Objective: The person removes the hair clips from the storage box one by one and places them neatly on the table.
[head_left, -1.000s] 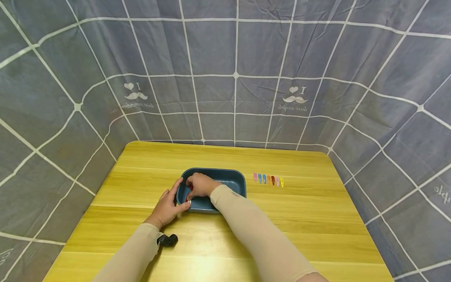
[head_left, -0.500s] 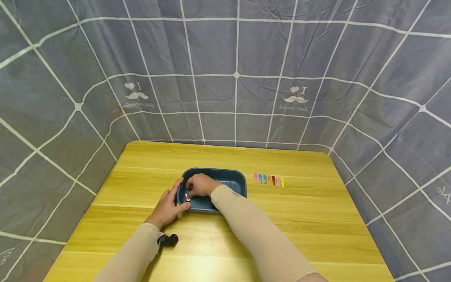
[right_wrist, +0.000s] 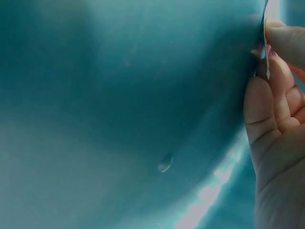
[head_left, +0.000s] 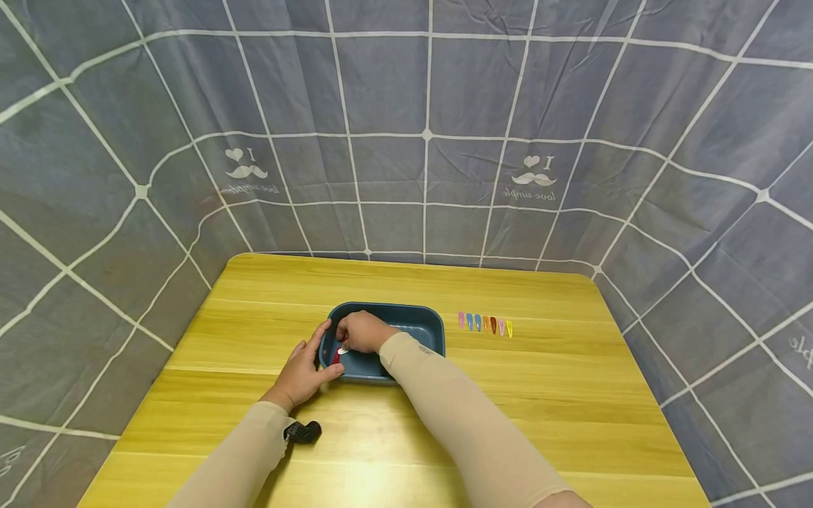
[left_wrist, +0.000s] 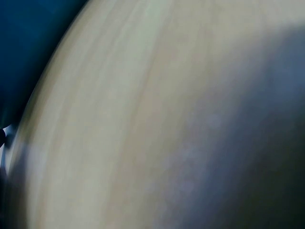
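A dark blue rectangular bin (head_left: 413, 308) stands on the wooden table. My left hand (head_left: 297, 375) rests against its left end, fingers stretched along the outside and thumb at the front rim. Inside the bin's left part, my right hand (head_left: 363, 331) pinches a small hair clip (head_left: 344, 351) with a silvery underside. In the right wrist view, thumb and fingertips hold the thin clip (right_wrist: 267, 43) edge-on. Something red (head_left: 336, 356) lies by the bin's left wall, partly hidden by the hand. The left wrist view is mostly blurred table, with the bin (left_wrist: 33, 38) at its upper left.
Right of the bin lies a neat row of several snap hair clips (head_left: 492, 325) in pink, blue, orange, red and yellow. A black wrist device (head_left: 303, 432) sits at my left sleeve. Grey curtain (head_left: 394, 169) with white lines surrounds the table (head_left: 540, 395).
The silvery clip at my right fingertips has shifted and turned, moving slightly up from the bin's front left corner, with more red showing below it. My left hand stays almost still.
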A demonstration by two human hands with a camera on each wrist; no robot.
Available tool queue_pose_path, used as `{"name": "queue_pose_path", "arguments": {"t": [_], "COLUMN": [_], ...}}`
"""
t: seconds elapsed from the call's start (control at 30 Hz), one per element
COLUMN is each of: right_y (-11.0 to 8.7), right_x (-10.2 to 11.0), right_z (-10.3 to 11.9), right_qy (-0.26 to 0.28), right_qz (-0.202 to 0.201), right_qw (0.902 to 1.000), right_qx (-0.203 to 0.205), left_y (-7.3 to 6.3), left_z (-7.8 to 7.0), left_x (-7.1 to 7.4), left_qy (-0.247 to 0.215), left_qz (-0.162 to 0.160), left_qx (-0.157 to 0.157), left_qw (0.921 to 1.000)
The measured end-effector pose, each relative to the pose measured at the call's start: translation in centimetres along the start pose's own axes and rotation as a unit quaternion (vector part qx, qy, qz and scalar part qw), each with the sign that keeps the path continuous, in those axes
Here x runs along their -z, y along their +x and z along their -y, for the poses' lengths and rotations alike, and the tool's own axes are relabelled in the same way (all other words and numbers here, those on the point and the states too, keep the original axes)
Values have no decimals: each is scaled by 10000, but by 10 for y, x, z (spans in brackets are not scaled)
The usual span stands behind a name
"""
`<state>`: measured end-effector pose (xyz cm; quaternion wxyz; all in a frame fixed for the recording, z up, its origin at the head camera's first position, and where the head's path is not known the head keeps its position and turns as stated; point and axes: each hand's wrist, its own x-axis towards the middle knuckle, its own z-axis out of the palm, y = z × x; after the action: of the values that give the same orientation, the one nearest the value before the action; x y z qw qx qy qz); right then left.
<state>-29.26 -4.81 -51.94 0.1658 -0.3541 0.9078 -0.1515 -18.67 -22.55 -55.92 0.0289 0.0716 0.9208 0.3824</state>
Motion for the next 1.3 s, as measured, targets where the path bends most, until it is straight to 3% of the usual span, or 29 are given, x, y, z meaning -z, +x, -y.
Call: {"name": "queue_pose_path", "arguments": {"t": [0.3,0.6,0.8,1.3], "right_y": [-5,-6,-8,-17], "right_x": [7,7,9,19], "right_z": [-1,-1,0,-15], "right_qy": [439,-130,-51,796], "right_qz": [252,366,297,-9], "right_qw": [9984,9984,9985,9968], "right_qx": [236,415,461,1], "left_y": [-1,-1,0,-1], "left_z": [-2,-2,-1,-2], "left_x": [0,0,0,0], "left_qy": [68,38,-3,68], "left_qz": [11,-26,-46,14], "left_qx": [39,3,-45,-21], "left_qw": [10000,10000,10000,10000]}}
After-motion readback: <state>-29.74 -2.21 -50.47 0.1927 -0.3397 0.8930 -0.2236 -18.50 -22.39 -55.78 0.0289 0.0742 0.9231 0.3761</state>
